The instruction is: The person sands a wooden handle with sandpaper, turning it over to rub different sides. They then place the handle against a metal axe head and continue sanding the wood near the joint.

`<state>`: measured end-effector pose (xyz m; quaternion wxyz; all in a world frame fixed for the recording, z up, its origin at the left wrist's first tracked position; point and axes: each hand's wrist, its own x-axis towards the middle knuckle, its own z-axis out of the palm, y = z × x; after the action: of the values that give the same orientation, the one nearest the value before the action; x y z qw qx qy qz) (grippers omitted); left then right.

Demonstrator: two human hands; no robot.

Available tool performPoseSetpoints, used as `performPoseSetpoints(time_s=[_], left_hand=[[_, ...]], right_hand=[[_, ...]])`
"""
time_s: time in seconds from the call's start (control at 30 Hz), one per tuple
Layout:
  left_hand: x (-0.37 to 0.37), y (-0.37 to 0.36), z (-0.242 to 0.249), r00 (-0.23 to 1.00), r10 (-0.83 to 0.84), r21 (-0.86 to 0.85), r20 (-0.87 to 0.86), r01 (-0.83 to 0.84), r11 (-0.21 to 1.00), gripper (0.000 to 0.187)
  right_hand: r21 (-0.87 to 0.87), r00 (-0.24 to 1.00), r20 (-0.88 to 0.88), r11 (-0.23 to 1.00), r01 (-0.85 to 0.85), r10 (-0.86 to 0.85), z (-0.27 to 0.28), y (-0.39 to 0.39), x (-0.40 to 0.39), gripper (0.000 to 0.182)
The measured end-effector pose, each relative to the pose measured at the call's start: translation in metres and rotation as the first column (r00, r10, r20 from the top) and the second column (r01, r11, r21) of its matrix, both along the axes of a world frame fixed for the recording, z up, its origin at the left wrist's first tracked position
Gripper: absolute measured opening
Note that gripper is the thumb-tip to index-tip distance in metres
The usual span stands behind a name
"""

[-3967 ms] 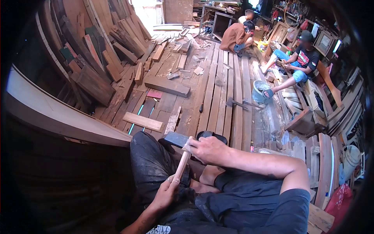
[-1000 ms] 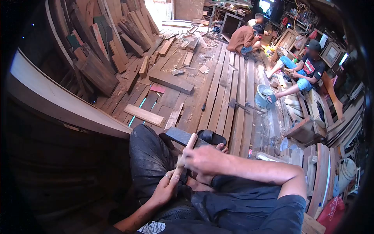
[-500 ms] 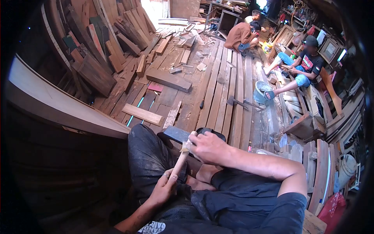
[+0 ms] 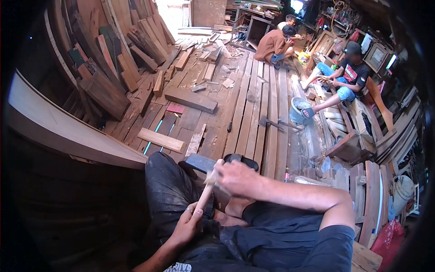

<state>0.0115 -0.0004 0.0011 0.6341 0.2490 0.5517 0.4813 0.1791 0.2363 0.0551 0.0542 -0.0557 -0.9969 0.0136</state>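
A pale wooden stick [image 4: 205, 198] slants upward over my lap. Around its lower part, the fingers of my left hand [image 4: 186, 226] are wrapped. My right hand [image 4: 235, 178] is closed at the upper part of the stick, pressing a small yellowish-white sheet [image 4: 211, 177] against it; the sheet is slightly blurred. Behind the stick's top end lies a dark, flat grey block [image 4: 198, 162], partly covered by my knee. A black sandal [image 4: 244, 161] rests just beyond my right hand.
A hatchet [image 4: 270, 123] and a dark-handled tool [image 4: 229, 127] lie on the planks. A pale board [image 4: 161, 140] and a thick beam [image 4: 190, 99] are farther left. Beside a bucket [image 4: 299, 110] sits a person in a black shirt [image 4: 352, 74]; two people crouch at the back.
My right hand and the sheet have slid slightly down the stick, showing more of its top end. The view has shifted a little. The seated person's hands have moved.
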Motion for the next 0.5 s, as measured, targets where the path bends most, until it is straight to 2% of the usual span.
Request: performPoseSetpoints(time_s=[0.07,0.17,0.37,0.43,0.5], left_hand=[[0.0,-0.001,0.002,1.0,-0.019,0.005,-0.017,0.019,1.0,0.049],[0.004,-0.002,0.002,1.0,0.003,-0.013,0.017,-0.002,1.0,0.051],[-0.001,0.0,0.001,1.0,-0.003,-0.011,-0.019,0.003,1.0,0.05],[0.0,-0.001,0.001,1.0,-0.001,-0.009,0.0,0.001,1.0,0.05],[0.0,-0.001,0.001,1.0,0.008,-0.006,0.015,-0.008,1.0,0.05]], right_hand=[[-0.185,0.992,-0.111,0.979,-0.085,0.065,-0.002,-0.024,-0.003,0.023],[-0.214,0.989,-0.12,0.971,-0.109,0.084,0.003,-0.031,-0.002,0.034],[-0.172,0.995,-0.072,0.982,-0.074,0.063,0.004,-0.025,-0.002,0.04],[-0.134,0.997,-0.024,0.988,-0.079,0.077,0.0,-0.025,-0.001,0.033],[-0.102,0.995,0.025,0.99,-0.097,0.1,-0.001,-0.023,-0.002,0.036]])
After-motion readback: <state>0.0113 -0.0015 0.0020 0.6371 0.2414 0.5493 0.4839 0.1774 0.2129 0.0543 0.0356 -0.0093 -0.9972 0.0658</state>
